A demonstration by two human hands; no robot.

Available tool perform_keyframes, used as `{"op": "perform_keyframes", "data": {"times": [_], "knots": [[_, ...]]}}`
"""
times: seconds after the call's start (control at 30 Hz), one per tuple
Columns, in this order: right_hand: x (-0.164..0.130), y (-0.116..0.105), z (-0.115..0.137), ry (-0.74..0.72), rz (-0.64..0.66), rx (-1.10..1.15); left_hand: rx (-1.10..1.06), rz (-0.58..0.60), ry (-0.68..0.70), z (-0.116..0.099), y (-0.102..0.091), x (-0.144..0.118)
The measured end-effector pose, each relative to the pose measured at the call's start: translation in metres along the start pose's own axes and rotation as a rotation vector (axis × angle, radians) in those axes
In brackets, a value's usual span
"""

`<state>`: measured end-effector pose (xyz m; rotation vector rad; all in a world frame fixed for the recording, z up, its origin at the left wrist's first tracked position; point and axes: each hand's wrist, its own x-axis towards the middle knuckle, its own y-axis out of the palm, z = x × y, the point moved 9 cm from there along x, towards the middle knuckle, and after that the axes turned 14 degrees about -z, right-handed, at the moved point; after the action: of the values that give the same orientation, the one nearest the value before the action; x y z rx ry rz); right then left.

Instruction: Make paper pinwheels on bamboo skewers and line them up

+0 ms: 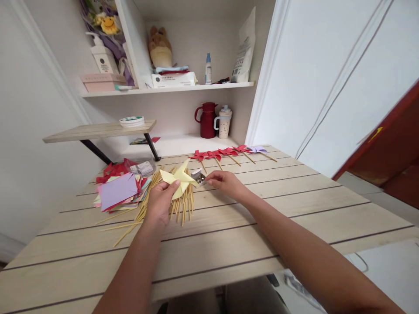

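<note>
My left hand [163,200] is closed on a pale yellow paper pinwheel [179,176], thumb pressed near its centre. Under the pinwheel lies a spread of thin wooden sticks [183,209]. To its right is a small open box [199,176] with shiny little metal pieces inside, too small to name. At the box's right edge my right hand [225,183] has its fingertips pinched together; whatever is between them is hidden. Left of the sticks are a stack of coloured paper sheets [118,192], lilac on top, and some red paper pieces [111,171].
Finished red pinwheels [214,155] on sticks and a lilac pinwheel [258,149] lie along the table's back edge. A clear plastic packet [144,168] rests by the papers. A raised wooden stand [98,131] is at back left. A dark red jug [208,122] and a cup [224,124] stand behind.
</note>
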<state>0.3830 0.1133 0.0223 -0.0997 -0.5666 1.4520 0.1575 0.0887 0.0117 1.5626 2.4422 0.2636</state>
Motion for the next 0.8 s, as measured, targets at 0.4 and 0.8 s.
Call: {"op": "perform_keyframes", "data": {"times": [0.4, 0.8], "knots": [[-0.019, 0.020, 0.029, 0.135, 0.165, 0.437, 0.305, 0.145, 0.626, -0.038, 0.032, -0.031], [-0.015, 0.020, 0.027, 0.123, 0.075, 0.499, 0.246, 0.121, 0.597, -0.039, 0.034, -0.037]]}}
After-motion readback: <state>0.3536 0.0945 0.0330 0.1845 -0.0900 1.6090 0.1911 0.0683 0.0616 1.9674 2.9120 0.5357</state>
